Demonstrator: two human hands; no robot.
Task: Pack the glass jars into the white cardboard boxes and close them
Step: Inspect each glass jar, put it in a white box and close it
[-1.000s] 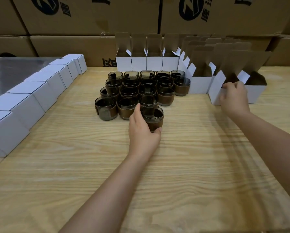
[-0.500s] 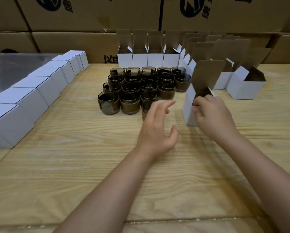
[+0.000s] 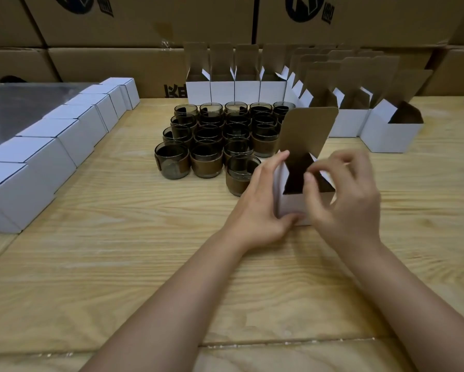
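Note:
An open white cardboard box (image 3: 292,206) stands on the wooden table (image 3: 144,237) in front of me, its brown-lined lid (image 3: 308,130) upright. My left hand (image 3: 257,208) grips its left wall, thumb at the lower front. My right hand (image 3: 346,205) is on its right side, with thumb and fingers curled at the side flap over the opening. Nothing shows inside the box. The nearest dark glass jar (image 3: 240,173), with a brown band, stands just left of the box behind my left hand. Several more jars (image 3: 212,130) are grouped behind it.
A row of closed white boxes (image 3: 50,146) runs along the left edge beside a grey metal surface (image 3: 16,103). Open empty boxes (image 3: 236,87) line the back, and more of them (image 3: 392,135) stand at the right. Large brown cartons (image 3: 144,22) form a wall behind.
My right hand has pulled an open box from the right row to the front centre. My left hand has let go of the nearest jar and taken hold of the box's left side.

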